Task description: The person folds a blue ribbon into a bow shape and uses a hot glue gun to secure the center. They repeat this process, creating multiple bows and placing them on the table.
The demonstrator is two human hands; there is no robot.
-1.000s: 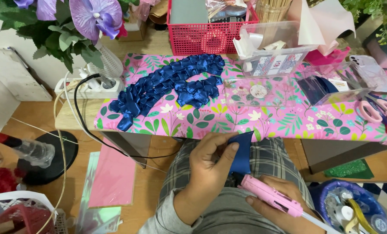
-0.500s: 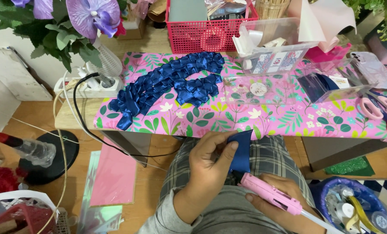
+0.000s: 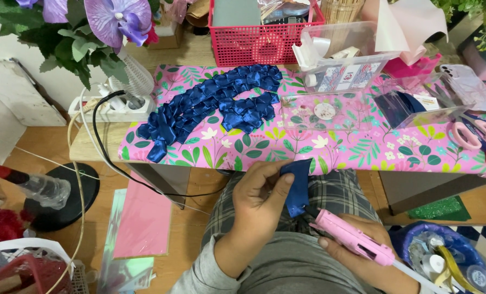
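blue ribbon piece (image 3: 298,186): folded bit of satin, sitting over the lap just below the front edge of the surface, pinched at its left side
left hand (image 3: 259,198): fingers and thumb closed around the ribbon piece, holding it upright-ish
right hand (image 3: 357,256): wrapped tight around the pink glue gun, low on the right of the lap
glue gun (image 3: 352,239): pink, nozzle pointing up-left, tip right at the bottom end of the ribbon piece; can't tell if it actually touches
surface (image 3: 264,147): covered in pink floral paper with green leaves
ribbon pile (image 3: 210,106): a whole bunch of the same blue folded pieces, laid in a long curved heap on the left half of the surface
clear box (image 3: 330,109): see-through plastic, just right of the pile
red basket (image 3: 264,32): at the back, behind the pile
scissors (image 3: 480,133): pink handles, far right edge
power strip (image 3: 115,106): white, at the left end, black cable running down off it
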